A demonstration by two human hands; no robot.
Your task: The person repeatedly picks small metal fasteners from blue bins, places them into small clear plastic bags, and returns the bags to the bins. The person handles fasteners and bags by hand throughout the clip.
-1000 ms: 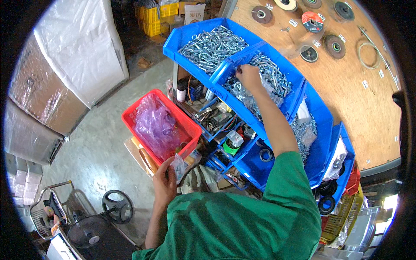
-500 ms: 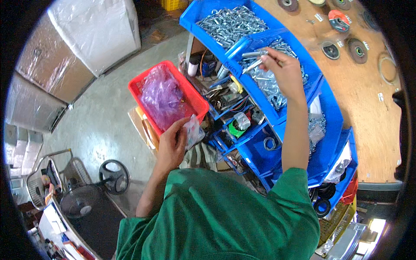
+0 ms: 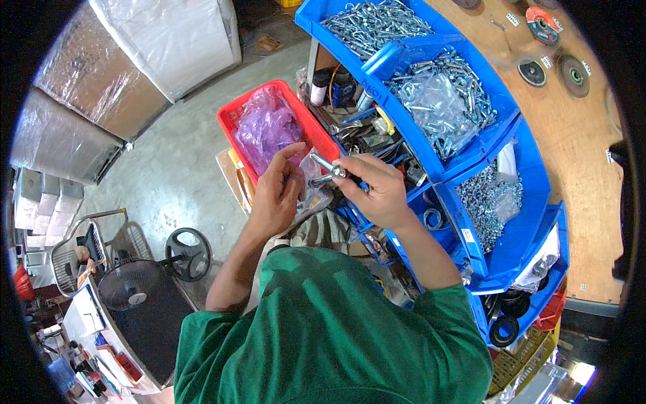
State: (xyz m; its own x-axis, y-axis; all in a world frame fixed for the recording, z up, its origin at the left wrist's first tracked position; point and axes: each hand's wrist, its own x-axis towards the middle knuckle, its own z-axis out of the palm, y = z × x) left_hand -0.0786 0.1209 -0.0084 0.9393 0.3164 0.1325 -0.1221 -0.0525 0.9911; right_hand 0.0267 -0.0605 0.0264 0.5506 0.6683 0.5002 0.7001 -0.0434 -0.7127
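Note:
My left hand [image 3: 277, 194] grips a small clear plastic bag [image 3: 316, 199] in front of my body. Close beside it, my right hand [image 3: 378, 190] is closed on silver bolts [image 3: 324, 163], whose shanks point left over the bag. At least two bolts show; any others are hidden by my fingers. Beyond my left hand a red basket [image 3: 321, 137] holds a crumpled purple plastic bag [image 3: 266, 131]. To the right, a blue bin [image 3: 503, 129] contains many loose bolts [image 3: 464, 71] with a clear plastic bag [image 3: 434, 111] lying on them.
Another blue bin [image 3: 311, 19] of bolts stands farther back, and one with small fasteners [image 3: 488, 202] stands nearer. Below them are trays with tools and a wire coil [image 3: 434, 218]. Grinding discs [image 3: 531, 72] hang on a wooden board [image 3: 572, 175]. A fan [image 3: 134, 286] stands at left.
My right hand has come from over the middle bolt bin to beside my left hand, carrying the bolts. The left hand still grips the bag. The whole view has shifted slightly.

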